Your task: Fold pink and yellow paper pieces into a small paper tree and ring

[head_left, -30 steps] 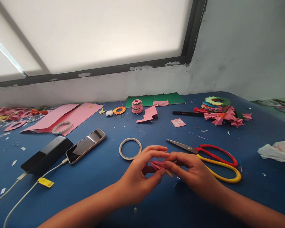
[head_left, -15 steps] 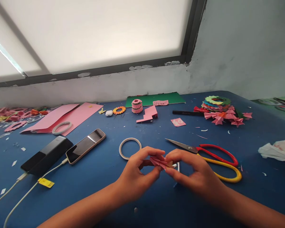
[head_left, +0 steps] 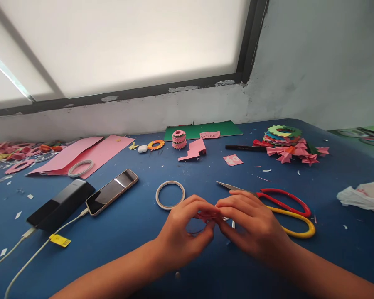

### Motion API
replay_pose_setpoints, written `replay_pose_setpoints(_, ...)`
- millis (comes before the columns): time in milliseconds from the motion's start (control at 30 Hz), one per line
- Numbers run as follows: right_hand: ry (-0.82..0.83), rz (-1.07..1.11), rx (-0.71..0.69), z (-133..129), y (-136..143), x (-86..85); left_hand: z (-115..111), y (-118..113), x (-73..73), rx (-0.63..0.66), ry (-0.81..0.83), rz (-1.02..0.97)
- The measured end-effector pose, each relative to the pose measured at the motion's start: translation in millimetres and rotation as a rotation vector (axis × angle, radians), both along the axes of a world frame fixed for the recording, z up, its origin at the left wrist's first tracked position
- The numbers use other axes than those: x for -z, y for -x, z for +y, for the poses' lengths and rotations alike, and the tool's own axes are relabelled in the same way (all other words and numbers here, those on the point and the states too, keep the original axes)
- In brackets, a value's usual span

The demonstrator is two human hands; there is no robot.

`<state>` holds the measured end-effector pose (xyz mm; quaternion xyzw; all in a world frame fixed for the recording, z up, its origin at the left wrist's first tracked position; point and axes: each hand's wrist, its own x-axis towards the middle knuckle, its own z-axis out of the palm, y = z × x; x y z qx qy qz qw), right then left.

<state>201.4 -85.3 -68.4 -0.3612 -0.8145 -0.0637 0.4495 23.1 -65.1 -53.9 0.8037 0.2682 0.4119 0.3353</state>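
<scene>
Between my two hands is a small piece of folded pink paper (head_left: 207, 215), mostly covered by fingers. My left hand (head_left: 187, 232) pinches it from the left, thumb below and fingers above. From the right, my right hand (head_left: 251, 220) closes its fingertips on the paper's other end. A bit of white shows beneath the right fingertips; I cannot make out what it is. Scissors (head_left: 286, 211) with one red and one yellow handle lie just beyond my right hand, which hides part of them. A roll of tape (head_left: 170, 195) rests flat behind my left hand.
A phone (head_left: 112, 192) and a black power bank (head_left: 60, 203) with white cables lie left. Pink sheets (head_left: 109, 147) carry another tape roll (head_left: 81, 168). Farther back are a stack of pink rings (head_left: 178, 140), a green board (head_left: 218, 128), a black pen (head_left: 240, 147) and paper flowers (head_left: 294, 151).
My right fingers have moved up and over the paper, their tips now meeting my left fingers. Less of the folded pink paper shows than before.
</scene>
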Motion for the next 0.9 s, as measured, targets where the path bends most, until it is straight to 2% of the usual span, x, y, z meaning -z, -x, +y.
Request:
replay_pose_setpoints(133, -0.039, 0.014, -0.006, -0.6, -1.6, -1.9, -1.5, -1.0, 0.5, 0.035, 0.026, -0.034)
replay_pose_setpoints(367, -0.015, 0.083, -0.038, 0.1, -4.9, -3.9, -3.9, 0.6, 1.9, -0.057, 0.091, -0.061)
replay_pose_setpoints(600, 0.354, 0.35, -0.145, -0.1, -6.2, -5.0, -1.8, 1.8, -2.0, -0.003, 0.371, -0.165)
replay_pose_setpoints(767, 0.462, 0.38, -0.197, -1.1, -5.4, -3.1, -0.7, 2.0, -3.9, 0.023, 0.551, -0.171)
replay_pose_setpoints(900, 0.491, 0.377, -0.153, -0.6, -6.1, -4.5, 0.7, 1.5, -2.3, 0.064, 0.622, -0.222)
